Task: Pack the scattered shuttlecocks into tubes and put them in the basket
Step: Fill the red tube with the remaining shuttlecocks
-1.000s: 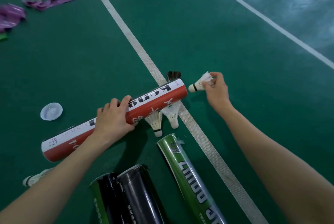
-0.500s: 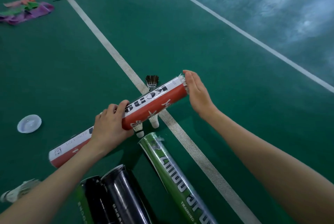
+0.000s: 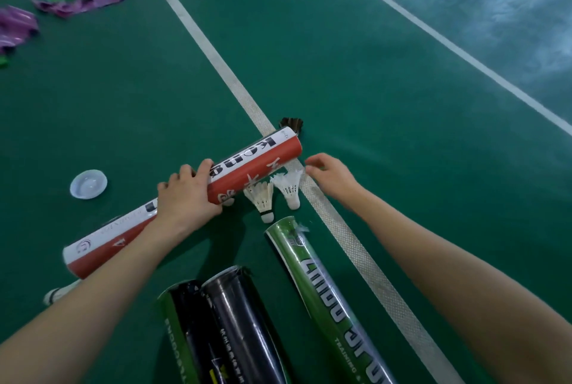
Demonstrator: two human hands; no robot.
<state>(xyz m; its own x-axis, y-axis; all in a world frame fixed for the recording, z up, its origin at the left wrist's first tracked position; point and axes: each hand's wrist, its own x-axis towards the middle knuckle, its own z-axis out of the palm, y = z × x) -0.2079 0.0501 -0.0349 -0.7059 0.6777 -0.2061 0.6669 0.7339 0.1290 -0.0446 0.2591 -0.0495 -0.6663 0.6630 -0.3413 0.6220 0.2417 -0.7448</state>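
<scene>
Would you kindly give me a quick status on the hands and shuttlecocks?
Left hand grips red-and-white tube. Right hand open, reaching for white shuttlecock. Second white shuttlecock beside it. Nothing blocking.

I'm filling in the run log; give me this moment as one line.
left hand: grips red-and-white tube | right hand: open, reaching for white shuttlecock | second shuttlecock: on floor
</scene>
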